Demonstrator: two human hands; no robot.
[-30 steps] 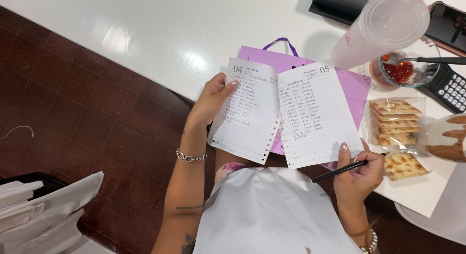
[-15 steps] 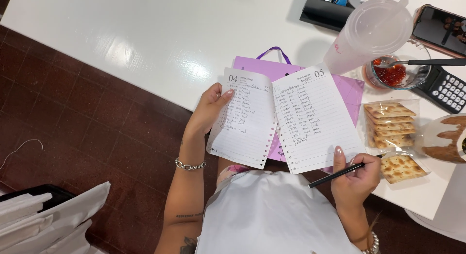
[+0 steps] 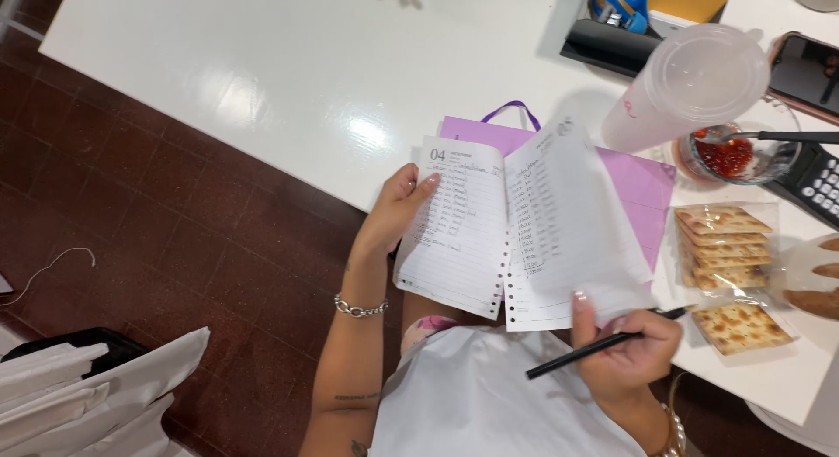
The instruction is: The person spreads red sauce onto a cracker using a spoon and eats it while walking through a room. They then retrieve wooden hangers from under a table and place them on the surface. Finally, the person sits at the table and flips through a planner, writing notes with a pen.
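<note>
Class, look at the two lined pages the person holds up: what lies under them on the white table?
A purple folder with a purple ribbon loop shows beneath the lined pages; its middle is covered.

My left hand (image 3: 395, 214) grips white ruled pages (image 3: 454, 225) covered in dark handwriting; my right hand (image 3: 631, 352) carries a black pen (image 3: 603, 345). At twelve o'clock lies a lilac folder (image 3: 642, 186) with a purple loop. At two o'clock, red sauce (image 3: 724, 155) fills a clear bowl; at three o'clock, golden speckled crackers (image 3: 721, 245). The table (image 3: 262, 81) is glossy white, the floor (image 3: 149, 212) dark reddish-brown tile.
</note>
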